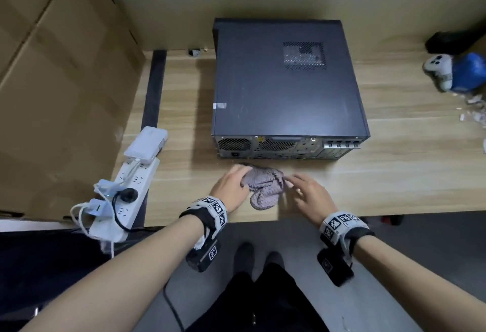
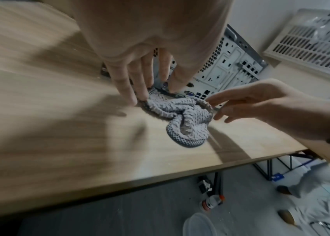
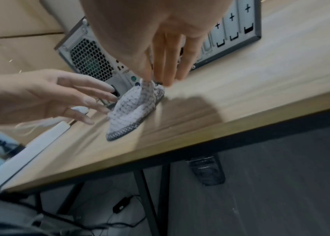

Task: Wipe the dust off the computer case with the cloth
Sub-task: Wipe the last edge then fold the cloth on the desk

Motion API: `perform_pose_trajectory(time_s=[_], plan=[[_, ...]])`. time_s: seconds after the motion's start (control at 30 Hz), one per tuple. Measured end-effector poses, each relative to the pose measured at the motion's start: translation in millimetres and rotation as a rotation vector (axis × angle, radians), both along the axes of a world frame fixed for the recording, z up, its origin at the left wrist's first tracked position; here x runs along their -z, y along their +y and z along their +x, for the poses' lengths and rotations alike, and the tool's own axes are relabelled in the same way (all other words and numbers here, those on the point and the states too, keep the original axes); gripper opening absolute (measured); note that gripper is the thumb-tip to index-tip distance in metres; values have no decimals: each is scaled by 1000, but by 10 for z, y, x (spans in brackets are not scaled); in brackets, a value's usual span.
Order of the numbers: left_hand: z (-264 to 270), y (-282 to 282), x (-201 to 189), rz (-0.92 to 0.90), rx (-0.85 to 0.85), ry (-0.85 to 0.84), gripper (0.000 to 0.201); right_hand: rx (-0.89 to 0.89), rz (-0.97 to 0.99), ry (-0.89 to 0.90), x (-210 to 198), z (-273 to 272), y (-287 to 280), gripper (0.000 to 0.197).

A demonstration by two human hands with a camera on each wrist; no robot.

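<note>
A dark computer case (image 1: 284, 89) lies on its side on the wooden table (image 1: 407, 160), its metal rear panel (image 3: 91, 60) facing me. A crumpled grey knitted cloth (image 1: 265, 187) sits on the table just in front of that panel, between my hands. My left hand (image 1: 240, 176) touches the cloth's left end with fairly straight, spread fingers (image 3: 107, 99). My right hand (image 1: 292, 183) reaches down to the cloth's right edge. In the right wrist view its fingertips (image 3: 156, 79) pinch a raised peak of the cloth (image 3: 133, 103). Both wrist views are motion-blurred.
A white power strip (image 1: 123, 195) with plugs, cables and a white adapter (image 1: 146, 145) lies at the table's left end. Cardboard boxes (image 1: 52, 81) stand to the left. A white game controller (image 1: 438, 67) and a blue object (image 1: 470, 71) sit far right.
</note>
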State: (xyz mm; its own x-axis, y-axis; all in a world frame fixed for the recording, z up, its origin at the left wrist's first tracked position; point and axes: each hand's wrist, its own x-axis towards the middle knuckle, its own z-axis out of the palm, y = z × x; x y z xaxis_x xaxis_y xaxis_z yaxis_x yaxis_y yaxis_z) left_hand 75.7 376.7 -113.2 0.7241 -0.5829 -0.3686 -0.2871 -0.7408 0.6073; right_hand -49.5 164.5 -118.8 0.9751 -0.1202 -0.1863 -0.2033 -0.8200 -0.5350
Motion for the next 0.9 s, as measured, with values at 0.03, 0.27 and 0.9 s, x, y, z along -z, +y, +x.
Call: perform_pose_trajectory(time_s=[0.03, 0.27, 0.9], plan=[[31, -65, 42, 48, 50, -22, 56, 39, 11, 38, -2, 47, 27, 42], [141, -186, 87, 259, 112, -32, 57, 225, 73, 208, 191, 287, 268, 44], [380, 254, -492, 22, -33, -159, 15, -44, -169, -168, -559, 242, -213, 21]])
